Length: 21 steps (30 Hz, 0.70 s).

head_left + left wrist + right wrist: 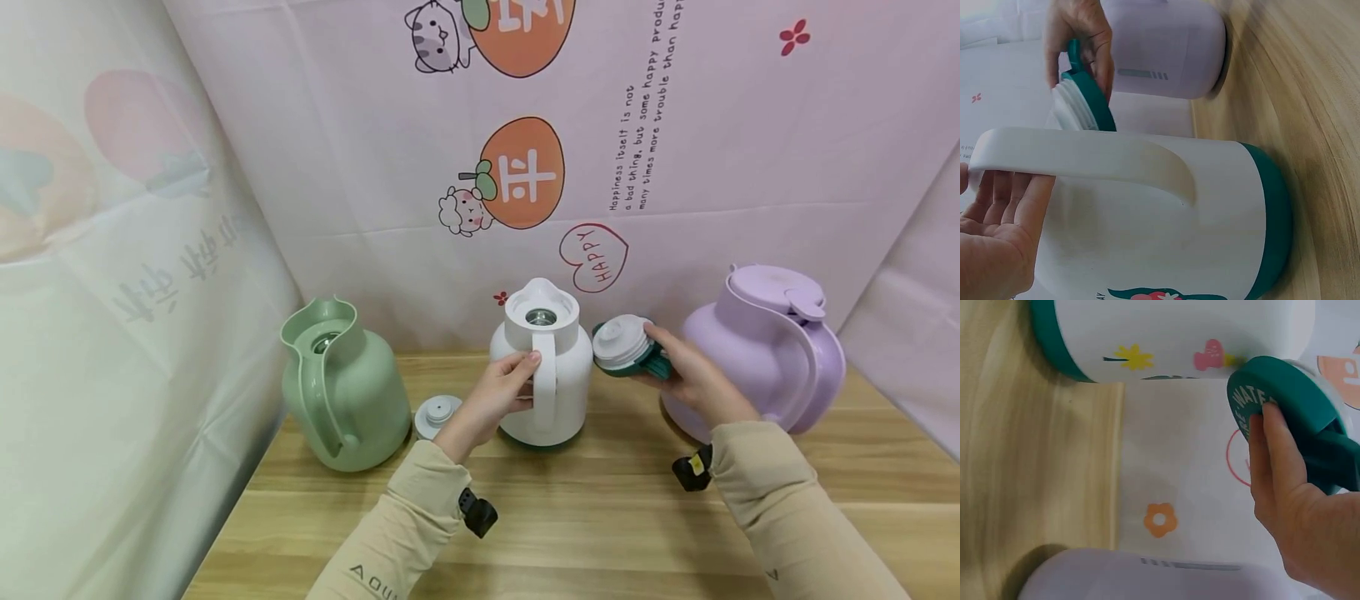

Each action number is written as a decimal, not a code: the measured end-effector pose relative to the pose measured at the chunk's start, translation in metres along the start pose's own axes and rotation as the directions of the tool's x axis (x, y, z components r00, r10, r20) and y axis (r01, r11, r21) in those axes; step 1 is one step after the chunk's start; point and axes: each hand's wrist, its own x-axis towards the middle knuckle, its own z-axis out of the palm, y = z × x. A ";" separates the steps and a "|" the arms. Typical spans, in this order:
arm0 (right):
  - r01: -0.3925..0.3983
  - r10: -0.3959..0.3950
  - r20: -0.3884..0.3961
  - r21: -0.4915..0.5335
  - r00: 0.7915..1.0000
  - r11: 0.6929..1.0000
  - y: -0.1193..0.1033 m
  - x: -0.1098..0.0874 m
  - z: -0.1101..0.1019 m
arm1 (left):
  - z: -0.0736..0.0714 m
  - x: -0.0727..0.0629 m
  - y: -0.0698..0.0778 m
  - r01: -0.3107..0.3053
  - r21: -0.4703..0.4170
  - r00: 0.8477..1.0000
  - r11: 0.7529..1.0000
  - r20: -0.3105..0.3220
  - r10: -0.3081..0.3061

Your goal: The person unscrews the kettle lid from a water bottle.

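A white thermos jug with a green base stands in the middle of the table, its top uncovered and a metal mouth showing. My left hand grips its handle, fingers curled behind and thumb on top. Just right of the jug's neck, my right hand holds the jug lid, green on its outer side, with the white threaded underside turned up toward the head view. In the right wrist view, straight fingers lie across the green face, which carries white lettering.
To the left stands a green thermos jug with its top uncovered. A white stopper lies between it and the white jug, partly behind my left forearm. A lidded purple jug stands close behind my right hand. A printed cloth hangs at the table's back edge.
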 end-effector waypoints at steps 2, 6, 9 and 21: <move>-0.011 0.011 -0.019 -0.003 1.000 1.000 0.004 0.001 -0.002 | 0.000 0.000 0.000 -0.005 -0.011 1.000 1.000 -0.002 0.005; -0.037 0.038 -0.048 0.027 0.998 0.999 0.014 0.001 -0.004 | 0.000 -0.001 0.002 -0.014 -0.025 1.000 1.000 -0.002 0.014; -0.059 0.065 -0.084 0.070 0.994 0.996 0.022 0.002 -0.003 | 0.000 -0.001 0.002 -0.017 -0.029 1.000 0.999 0.000 0.017; -0.125 0.136 -0.104 0.105 0.985 0.987 0.056 0.010 -0.008 | 0.000 -0.001 0.004 -0.022 -0.027 1.000 0.999 -0.012 0.022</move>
